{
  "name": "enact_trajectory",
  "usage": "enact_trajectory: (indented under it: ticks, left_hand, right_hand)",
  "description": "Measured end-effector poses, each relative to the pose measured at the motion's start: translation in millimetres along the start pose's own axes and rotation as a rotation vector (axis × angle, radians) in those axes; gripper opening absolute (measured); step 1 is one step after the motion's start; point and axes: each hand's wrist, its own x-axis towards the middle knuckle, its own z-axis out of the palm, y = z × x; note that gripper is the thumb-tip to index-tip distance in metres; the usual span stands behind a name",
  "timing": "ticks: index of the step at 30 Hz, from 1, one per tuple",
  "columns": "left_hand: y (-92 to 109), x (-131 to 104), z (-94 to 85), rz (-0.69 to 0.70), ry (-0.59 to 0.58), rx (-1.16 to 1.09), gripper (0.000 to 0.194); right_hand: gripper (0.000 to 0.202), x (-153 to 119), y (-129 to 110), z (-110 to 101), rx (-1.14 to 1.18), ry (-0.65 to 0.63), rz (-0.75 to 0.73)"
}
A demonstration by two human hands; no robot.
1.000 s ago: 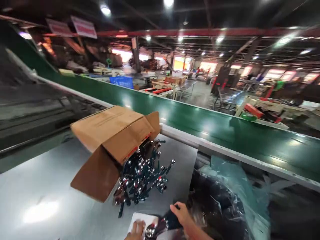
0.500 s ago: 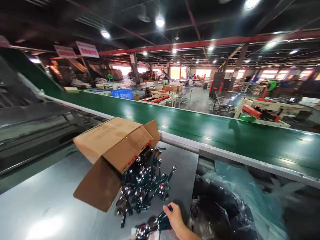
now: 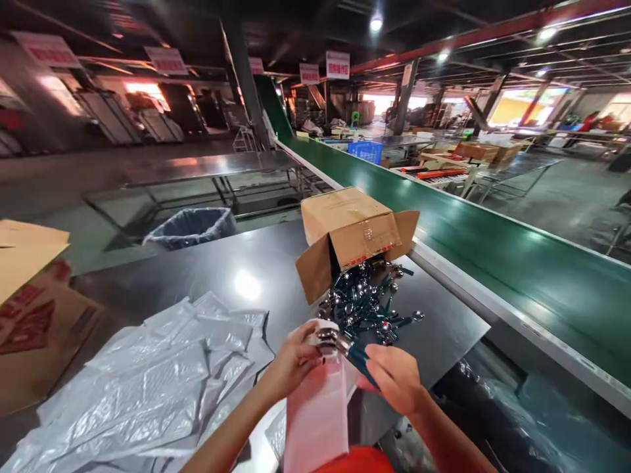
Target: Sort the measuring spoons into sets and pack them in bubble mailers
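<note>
My left hand (image 3: pixel 296 358) grips the upper end of a white padded bag (image 3: pixel 318 414), its fingers around the mouth. My right hand (image 3: pixel 394 374) is closed on the dark green handles of utensils (image 3: pixel 357 355), whose shiny metal ends lie at the bag's mouth beside my left fingers. How many utensils it holds I cannot tell. Just beyond my hands, a loose pile of similar utensils (image 3: pixel 365 299) spreads from an open cardboard box (image 3: pixel 362 230) tipped on its side on the metal table (image 3: pixel 246 279).
Flat white padded bags (image 3: pixel 152 374) are heaped at the left of the table. Another carton (image 3: pixel 39 322) stands at the far left, and a lined bin (image 3: pixel 192 226) behind the table. A green conveyor belt (image 3: pixel 444 203) runs along the far side; clear plastic (image 3: pixel 547 407) lies lower right.
The view has swung left and down. My left hand and the bag have come fully into view, and my right hand has brought the utensils up to the bag's mouth.
</note>
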Motion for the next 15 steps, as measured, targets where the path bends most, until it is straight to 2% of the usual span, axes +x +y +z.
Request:
enact_trajectory:
  ticks: [2,3,6,8,9,11,13,15]
  left_hand:
    - [5,-8,0.4,0.009,0.02,0.053,0.022]
    - [8,-12,1.9,0.028,0.015,0.085,0.022]
    - [20,-22,11.6,0.093,-0.031,0.086,0.024]
    - [28,-25,21.4,0.088,-0.053,0.027,0.029]
    - [31,-26,26.4,0.076,-0.048,-0.006,0.038]
    - [37,-28,34.7,0.082,-0.001,-0.035,0.05]
    - [42,-31,38.0,0.199,0.1,0.017,0.04]
    - [48,-37,34.9,0.399,0.265,0.132,0.028]
  right_hand:
    - [0.012,13,-6,-8,0.011,-0.02,-0.143]
    - [0.014,18,-8,-9,0.023,-0.027,-0.169]
    - [0.024,30,-11,-4,0.077,-0.117,-0.13]
    - [0.033,37,-13,3,0.09,-0.22,-0.045]
    - [0.039,41,-14,7,0.093,-0.269,0.02]
    - [0.052,48,-18,12,0.106,-0.313,0.163]
    - [0.058,52,-22,12,0.187,-0.282,0.284]
    - [0.056,52,-23,9,0.368,-0.176,0.403]
